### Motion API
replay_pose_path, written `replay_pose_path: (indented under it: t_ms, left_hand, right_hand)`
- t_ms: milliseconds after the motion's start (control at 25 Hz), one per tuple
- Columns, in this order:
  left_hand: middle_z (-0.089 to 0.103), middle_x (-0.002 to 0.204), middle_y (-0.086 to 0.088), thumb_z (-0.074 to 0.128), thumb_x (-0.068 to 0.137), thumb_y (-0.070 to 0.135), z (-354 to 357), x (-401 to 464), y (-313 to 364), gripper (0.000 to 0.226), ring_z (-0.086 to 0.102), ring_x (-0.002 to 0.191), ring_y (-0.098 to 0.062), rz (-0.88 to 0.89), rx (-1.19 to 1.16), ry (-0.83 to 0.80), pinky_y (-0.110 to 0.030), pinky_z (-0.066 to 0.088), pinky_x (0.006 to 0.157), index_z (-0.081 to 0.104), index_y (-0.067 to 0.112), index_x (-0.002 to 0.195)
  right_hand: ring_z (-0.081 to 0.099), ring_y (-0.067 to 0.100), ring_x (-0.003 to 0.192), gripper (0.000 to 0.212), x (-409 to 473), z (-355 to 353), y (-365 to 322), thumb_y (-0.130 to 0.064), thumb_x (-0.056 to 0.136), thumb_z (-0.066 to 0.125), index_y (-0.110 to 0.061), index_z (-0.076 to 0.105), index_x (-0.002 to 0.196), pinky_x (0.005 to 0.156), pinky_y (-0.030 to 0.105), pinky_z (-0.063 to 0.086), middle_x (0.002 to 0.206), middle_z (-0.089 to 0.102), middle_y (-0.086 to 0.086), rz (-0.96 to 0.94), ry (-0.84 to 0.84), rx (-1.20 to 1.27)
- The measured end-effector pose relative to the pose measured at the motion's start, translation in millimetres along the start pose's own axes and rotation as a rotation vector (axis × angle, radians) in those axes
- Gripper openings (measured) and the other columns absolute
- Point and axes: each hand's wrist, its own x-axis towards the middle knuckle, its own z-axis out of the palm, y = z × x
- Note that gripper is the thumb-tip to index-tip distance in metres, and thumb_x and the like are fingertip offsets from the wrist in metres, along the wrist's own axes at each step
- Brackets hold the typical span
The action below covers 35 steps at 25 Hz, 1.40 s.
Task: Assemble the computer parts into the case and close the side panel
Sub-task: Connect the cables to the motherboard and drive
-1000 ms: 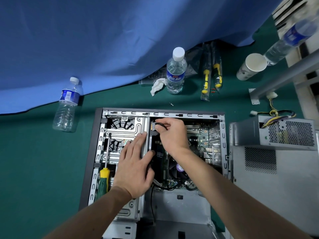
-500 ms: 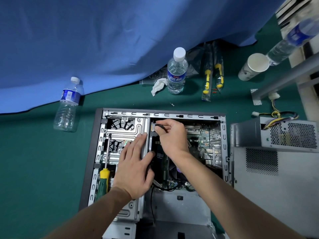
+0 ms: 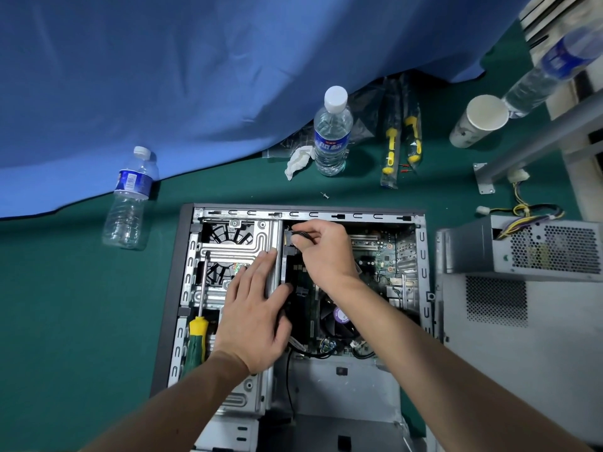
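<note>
We see the open computer case (image 3: 300,216) lying flat near the tabletop's front edge. Our right hand (image 3: 326,252) pinches a black cable connector (image 3: 298,235) with curled fingers at the drive cage's (image 3: 235,243) inner edge. Our left hand (image 3: 254,314) rests flat, fingers straight, on that cage. A screwdriver (image 3: 197,334) lies inside the case's left side. The power supply (image 3: 522,246) sits just right of the case.
</note>
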Motion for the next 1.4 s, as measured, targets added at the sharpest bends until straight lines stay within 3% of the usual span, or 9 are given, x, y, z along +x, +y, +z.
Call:
replay_pose_path:
  t_ms: [80,280,600,720,880,1000,1120,1280,1400]
  left_hand:
    - [0.02,0.159,-0.018,0.049,0.074,0.036,0,0,0,0.037,0.016,0.149,-0.032,0.001,0.0,0.0,-0.05,0.015,0.118,0.06,0.021,0.106]
    - [0.021,0.159,-0.018,0.048,0.074,0.036,-1,0,1,0.035,0.016,0.149,-0.032,0.009,-0.021,0.01,-0.053,0.02,0.115,0.055,0.02,0.105]
    - [0.022,0.159,-0.018,0.049,0.074,0.036,0,0,0,0.036,0.016,0.149,-0.03,0.004,-0.017,0.002,-0.051,0.02,0.116,0.059,0.02,0.104]
    - [0.023,0.159,-0.018,0.049,0.073,0.037,-1,0,0,0.037,0.016,0.149,-0.03,0.003,-0.02,0.0,-0.05,0.019,0.116,0.06,0.02,0.105]
    - [0.021,0.159,-0.017,0.05,0.073,0.037,-2,0,1,0.037,0.015,0.149,-0.03,0.001,-0.014,-0.009,-0.05,0.02,0.116,0.06,0.021,0.105]
    - [0.021,0.159,-0.017,0.051,0.072,0.037,-2,0,0,0.037,0.015,0.15,-0.03,-0.002,-0.011,-0.01,-0.05,0.018,0.116,0.06,0.022,0.105]
    - [0.021,0.159,-0.017,0.052,0.072,0.037,-1,-1,0,0.037,0.014,0.15,-0.03,0.0,-0.01,-0.012,-0.049,0.016,0.117,0.06,0.022,0.104]
    - [0.022,0.159,-0.017,0.052,0.071,0.038,0,0,0,0.037,0.015,0.15,-0.03,-0.005,-0.01,-0.022,-0.052,0.02,0.115,0.059,0.023,0.104]
    - [0.022,0.159,-0.017,0.053,0.07,0.038,1,1,-1,0.037,0.015,0.149,-0.03,0.003,-0.001,-0.018,-0.051,0.017,0.116,0.059,0.023,0.102]
  right_hand:
    - [0.059,-0.011,0.081,0.014,-1,-2,0,-0.02,0.089,0.07,-0.022,0.074,0.102,0.077,0.009,0.045,0.089,0.067,-0.017,-0.016,-0.039,-0.029]
    - [0.065,0.012,0.098,0.021,-11,3,0,-0.023,0.091,0.067,-0.02,0.073,0.11,0.092,0.025,0.048,0.104,0.073,-0.003,-0.061,0.046,-0.087]
    - [0.061,0.004,0.093,0.016,-14,13,3,-0.021,0.09,0.07,-0.019,0.074,0.105,0.082,0.007,0.043,0.096,0.069,-0.012,0.015,0.138,0.034]
    - [0.066,0.008,0.092,0.016,-7,6,0,-0.019,0.089,0.07,-0.019,0.074,0.105,0.087,0.022,0.051,0.096,0.072,-0.006,0.024,0.053,0.008]
    - [0.064,0.0,0.09,0.02,-7,-3,2,-0.027,0.089,0.071,-0.022,0.072,0.108,0.084,0.02,0.05,0.095,0.071,-0.011,0.034,0.005,-0.009]
    - [0.065,0.0,0.086,0.004,-3,-8,2,-0.026,0.088,0.072,-0.028,0.075,0.09,0.082,0.022,0.051,0.088,0.071,-0.016,0.028,0.022,-0.104]
    - [0.065,0.002,0.075,0.018,1,-7,-2,-0.025,0.085,0.075,-0.032,0.068,0.069,0.075,0.026,0.054,0.076,0.07,-0.016,0.106,0.059,-0.097]
    - [0.063,-0.001,0.062,0.022,-8,13,-4,-0.02,0.082,0.075,-0.03,0.066,0.065,0.062,0.023,0.051,0.063,0.066,-0.017,0.147,0.198,-0.058]
    - [0.065,0.005,0.067,0.024,-8,13,-6,-0.017,0.083,0.073,-0.03,0.064,0.065,0.066,0.025,0.054,0.067,0.067,-0.015,0.113,0.185,-0.118]
